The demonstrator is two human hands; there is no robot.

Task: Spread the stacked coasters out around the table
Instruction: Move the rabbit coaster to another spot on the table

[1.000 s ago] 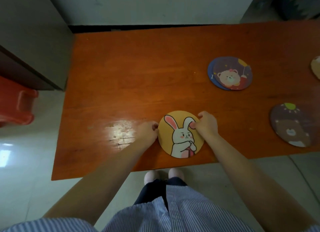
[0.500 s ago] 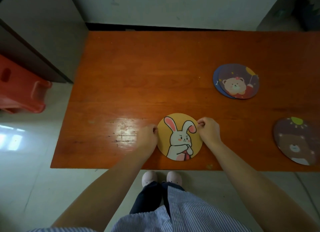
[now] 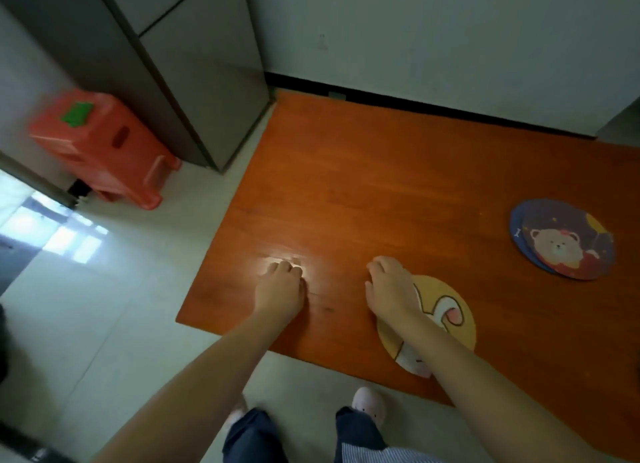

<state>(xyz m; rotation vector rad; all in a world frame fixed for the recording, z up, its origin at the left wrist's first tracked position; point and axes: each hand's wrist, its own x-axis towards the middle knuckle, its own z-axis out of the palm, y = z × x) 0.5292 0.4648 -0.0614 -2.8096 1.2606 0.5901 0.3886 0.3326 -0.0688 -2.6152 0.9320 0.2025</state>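
A yellow rabbit coaster (image 3: 450, 310) lies flat near the front edge of the orange wooden table (image 3: 381, 185). My right hand (image 3: 391, 289) rests across its left part with fingers curled down at the coaster's left rim; whether they grip it is hidden. My left hand (image 3: 282, 286) sits on the bare table to the left, apart from the coaster, fingers curled and holding nothing. At the right, a dark bear coaster (image 3: 568, 248) lies on top of a blue one, slightly offset.
A red plastic stool (image 3: 100, 144) stands on the floor left of the table, beside a grey cabinet (image 3: 194, 81). The table's left edge runs just left of my left hand. A wall borders the table's far side.
The view has swung left. My left hand has let go of the rabbit coaster and moved left. My right hand has shifted from its right rim across to its left side.
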